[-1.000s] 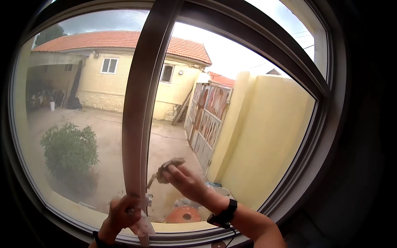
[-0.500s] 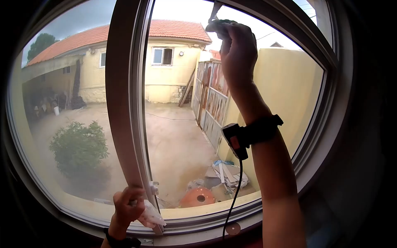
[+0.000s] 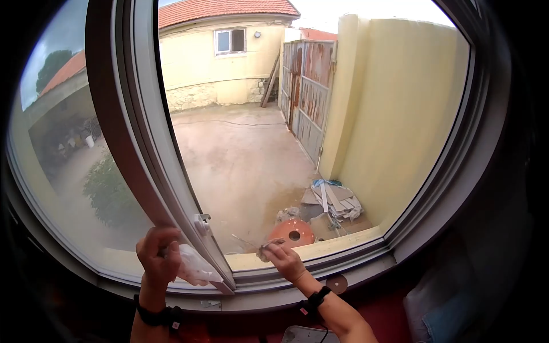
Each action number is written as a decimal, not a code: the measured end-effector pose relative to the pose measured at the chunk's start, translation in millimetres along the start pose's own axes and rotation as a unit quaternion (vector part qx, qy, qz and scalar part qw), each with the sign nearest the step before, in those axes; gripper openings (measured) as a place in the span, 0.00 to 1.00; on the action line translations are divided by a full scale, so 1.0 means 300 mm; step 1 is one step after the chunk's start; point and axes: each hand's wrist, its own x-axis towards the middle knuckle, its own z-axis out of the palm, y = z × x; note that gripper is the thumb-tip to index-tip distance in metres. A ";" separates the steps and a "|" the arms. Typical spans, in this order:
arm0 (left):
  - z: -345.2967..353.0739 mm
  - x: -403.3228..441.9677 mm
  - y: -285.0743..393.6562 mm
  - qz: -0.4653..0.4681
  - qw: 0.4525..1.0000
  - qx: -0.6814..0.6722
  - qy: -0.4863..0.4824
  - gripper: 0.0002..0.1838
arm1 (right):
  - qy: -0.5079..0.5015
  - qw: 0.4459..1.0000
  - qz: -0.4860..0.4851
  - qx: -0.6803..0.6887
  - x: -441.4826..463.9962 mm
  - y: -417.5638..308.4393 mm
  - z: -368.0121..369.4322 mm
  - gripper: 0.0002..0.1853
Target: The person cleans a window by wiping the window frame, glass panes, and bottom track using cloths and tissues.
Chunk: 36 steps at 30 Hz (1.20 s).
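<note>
Starting at the left, I judge the white wad (image 3: pixel 192 266) likeliest to give trouble. Its loose end droops to the right of the left hand (image 3: pixel 157 257), near the lower left corner of the pane (image 3: pixel 257 154), so an upward pull could snag it on the latch (image 3: pixel 202 224) at the right edge of the post (image 3: pixel 128 114). That latch could also knock the knuckles if the hand rises carelessly. Further right, the rag (image 3: pixel 269 250) could slip, since only the fingertips of the right hand (image 3: pixel 286 264) seem to pinch it and much of it sticks out past them. It looks dirty from my end, so grit in it could smear or scratch the pane if pressed hard. The wristband (image 3: pixel 316 297) behind it might catch the edge of the sill (image 3: pixel 260 300) on a low stroke.

As for the hands, I see the left curled closed on the wad at the foot of the post; whether it touches the post, I can't tell. The right is pinched closed on the rag before the pane's lower edge, nearer its left corner; whether the rag meets the pane, I can't tell either. The two hands are apart, with the wad's loose end between them.
</note>
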 end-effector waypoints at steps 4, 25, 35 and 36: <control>-0.004 -0.019 0.007 -0.027 1.000 0.008 0.012 0.11 | 0.188 0.982 0.024 -0.007 0.350 -0.008 -0.228 0.19; 0.017 -0.197 -0.116 -0.029 0.993 0.030 -0.114 0.06 | 0.328 0.939 0.101 -0.016 0.558 -0.053 -0.298 0.19; 0.022 -0.196 -0.138 -0.006 0.993 0.005 -0.114 0.05 | 0.083 0.990 0.110 0.020 0.034 -0.134 0.109 0.16; 0.024 -0.194 -0.141 -0.007 0.993 0.007 -0.114 0.05 | 0.083 0.988 0.126 0.039 0.015 -0.133 0.125 0.16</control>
